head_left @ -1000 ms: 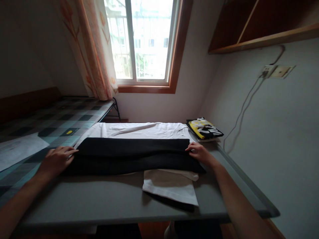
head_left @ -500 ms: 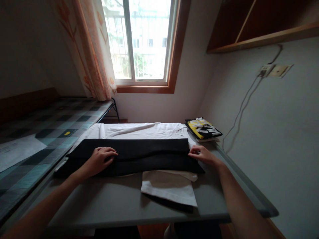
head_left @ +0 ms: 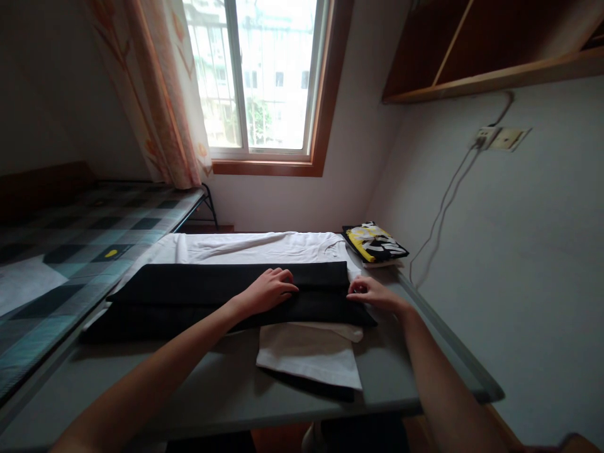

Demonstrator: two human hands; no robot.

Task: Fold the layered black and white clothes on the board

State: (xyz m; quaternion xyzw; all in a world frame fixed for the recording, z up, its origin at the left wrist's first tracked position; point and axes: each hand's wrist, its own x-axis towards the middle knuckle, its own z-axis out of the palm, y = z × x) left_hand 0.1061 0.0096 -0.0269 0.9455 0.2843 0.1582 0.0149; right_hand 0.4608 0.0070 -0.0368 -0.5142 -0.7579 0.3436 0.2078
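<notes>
A white T-shirt (head_left: 245,246) lies across the grey table, with a long black folded section (head_left: 189,283) along its near side. A white sleeve (head_left: 309,355) with black cloth under it sticks out toward the table's front. My left hand (head_left: 271,289) rests on the black section right of its middle, fingers slightly bent and nothing gripped. At that section's right end, my right hand (head_left: 374,294) has its fingers curled, thumb and fingertips pinched at the cloth's edge.
Folded black, yellow and white clothing (head_left: 375,242) sits at the table's back right corner. The grey table (head_left: 198,384) meets the wall on the right. On the left is a checked mattress (head_left: 127,220) with a white sheet of paper (head_left: 28,283). A wall cabinet (head_left: 472,50) hangs upper right.
My left hand has slid right along the black cloth, closer to my right hand. The right hand stays at the cloth's right edge. The view has turned slightly right.
</notes>
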